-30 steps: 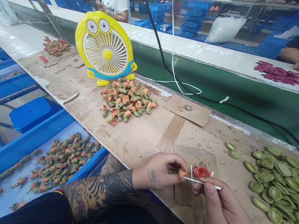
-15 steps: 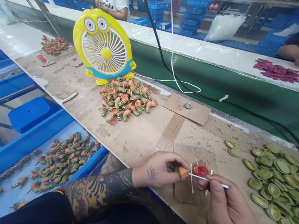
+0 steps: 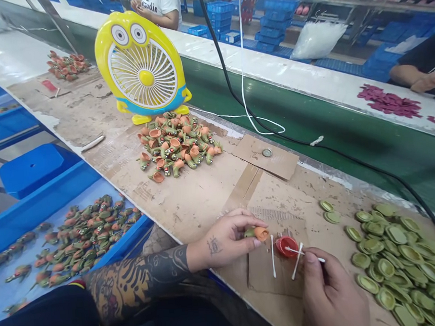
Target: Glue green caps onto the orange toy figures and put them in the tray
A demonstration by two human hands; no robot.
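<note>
My left hand pinches a small orange and green piece between thumb and fingers. A white cotton swab is gripped by my right hand, its far tip inside a small red cup. Two more swabs lie on the cardboard, one left of the cup and one at its right edge. Green oval pieces are heaped to the right. Beyond my hands sits a pile of orange and green pieces.
A yellow fan stands behind the pile. At the left, a blue tray holds more pieces, near a blue stool. A black cable runs along the table's far side. Across the green divider are two people and magenta pieces.
The swab tip has moved from the orange piece into the red cup. My left hand has turned the piece, so its green part shows. The whole view has shifted slightly.
</note>
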